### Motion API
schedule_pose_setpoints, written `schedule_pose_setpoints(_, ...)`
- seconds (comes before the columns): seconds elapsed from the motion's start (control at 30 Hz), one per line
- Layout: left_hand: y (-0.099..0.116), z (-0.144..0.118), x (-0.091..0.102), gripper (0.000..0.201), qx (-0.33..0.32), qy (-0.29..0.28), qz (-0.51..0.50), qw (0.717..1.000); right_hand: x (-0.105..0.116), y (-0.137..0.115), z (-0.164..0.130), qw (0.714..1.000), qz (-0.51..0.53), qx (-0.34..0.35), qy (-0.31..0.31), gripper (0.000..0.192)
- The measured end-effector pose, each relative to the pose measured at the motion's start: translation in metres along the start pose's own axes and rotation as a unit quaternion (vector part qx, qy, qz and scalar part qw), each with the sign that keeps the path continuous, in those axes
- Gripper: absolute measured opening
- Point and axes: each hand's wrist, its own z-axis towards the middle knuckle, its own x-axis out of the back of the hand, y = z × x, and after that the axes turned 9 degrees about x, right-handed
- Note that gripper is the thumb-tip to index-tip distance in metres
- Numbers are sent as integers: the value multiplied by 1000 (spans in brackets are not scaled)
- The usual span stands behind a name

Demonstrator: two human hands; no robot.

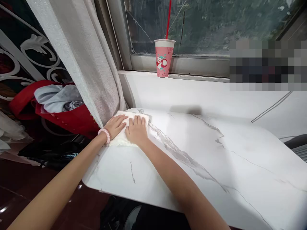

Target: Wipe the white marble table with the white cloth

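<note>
A cream-white cloth (pixel 123 139) lies spread out flat at the far left corner of a white marble-patterned table (pixel 192 143). My left hand (pixel 115 125), with a pink coiled band (pixel 107 135) at its wrist, rests flat on the cloth's left side, fingers stretched out. Close beside it, my right hand (pixel 137 129) presses palm down on the right part of the same cloth, fingers extended. Neither hand grips the cloth. Part of the cloth is hidden beneath both hands.
A pink paper cup (pixel 164 59) with a red straw stands on the window ledge behind the table. A pale curtain (pixel 96 64) hangs at the table's left corner. Left of it, a red bag (pixel 67 119) holds light-coloured clothes. A thin cable (pixel 271 107) runs along the wall at right.
</note>
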Motion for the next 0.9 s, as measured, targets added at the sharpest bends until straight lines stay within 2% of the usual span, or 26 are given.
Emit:
schedule_pose_setpoints(0.13, 3, -73, 8, 53, 9, 40, 42, 998, 17, -31, -39, 998, 33, 41, -25, 52)
schedule_pose_setpoints(0.3, 24, -168, 15, 52, 0, 73, 60, 996, 53, -64, -108, 991, 63, 106, -51, 55)
schedule_pose_setpoints(0.37, 30, -193, 15, 53, 8, 80, 69, 994, 62, -71, -128, 987, 66, 139, -51, 55)
schedule_pose_setpoints(0.43, 32, -202, 14, 54, 24, 69, 87, 994, 65, -71, -135, 984, 63, 158, -48, 56)
schedule_pose_setpoints(0.5, 32, -193, 13, 55, 44, 33, 112, 992, 62, -64, -126, 984, 59, 165, -43, 55)
schedule_pose_setpoints(0.57, 33, -166, 12, 57, 66, -7, 137, 988, 53, -48, -103, 984, 54, 164, -42, 52)
schedule_pose_setpoints(0.67, 38, -105, 9, 58, 87, -13, 151, 985, 37, -13, -58, 985, 49, 158, -46, 44)
schedule_pose_setpoints(0.73, 45, -60, 5, 54, 72, -18, 135, 988, 28, 15, -32, 988, 45, 144, -39, 39)
schedule_pose_setpoints(0.83, 59, -1, -3, 48, 34, -36, 100, 994, 22, 53, -7, 996, 30, 78, -28, 40)
schedule_pose_setpoints(0.9, 71, 28, -8, 46, 15, -44, 83, 995, 21, 75, 3, 999, 26, 38, -25, 41)
